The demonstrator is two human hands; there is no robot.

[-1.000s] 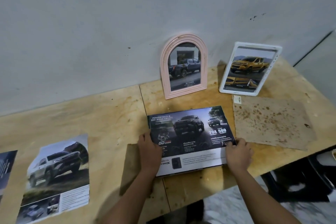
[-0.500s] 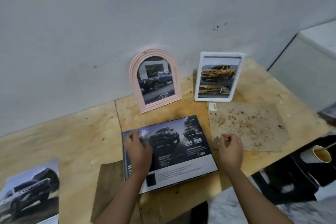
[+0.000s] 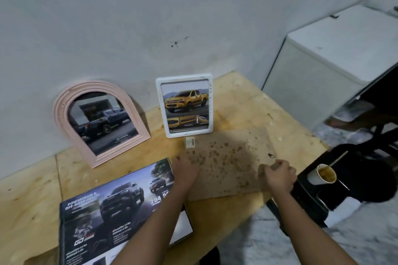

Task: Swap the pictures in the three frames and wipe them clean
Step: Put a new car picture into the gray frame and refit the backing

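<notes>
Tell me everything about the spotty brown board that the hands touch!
The brown backing board is a thin, flat sheet, like cardboard, speckled with darker brown spots. It lies flat on the plywood table, just in front of the white frame, beside the truck poster. The left hand rests flat on its left side; the right hand grips its right edge.

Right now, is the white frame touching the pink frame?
Apart. The head view shows bare wooden table and wall between the white frame and the pink arched frame.
</notes>
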